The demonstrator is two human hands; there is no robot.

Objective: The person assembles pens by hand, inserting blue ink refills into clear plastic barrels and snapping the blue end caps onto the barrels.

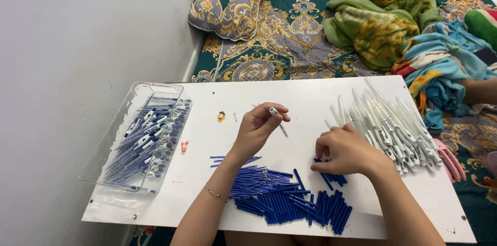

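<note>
Two hands: left hand (257, 126) grip on white pen barrel (274, 112), right hand (346, 150) pinching blue refill (326, 180).

The right hand (346, 150) is hiding whatever its curled fingers are pinching. The picture's lower edge is cutting off the bench (310, 101) near its front edge.

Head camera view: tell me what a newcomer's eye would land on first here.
First, the two hands at the middle of the white board: the left hand pinches a small white pen part, while the right hand reaches into the heap of blue pen pieces along the near edge. Next come the fan of white pen barrels at the right and the clear tray of assembled blue-and-white pens at the left.
</note>
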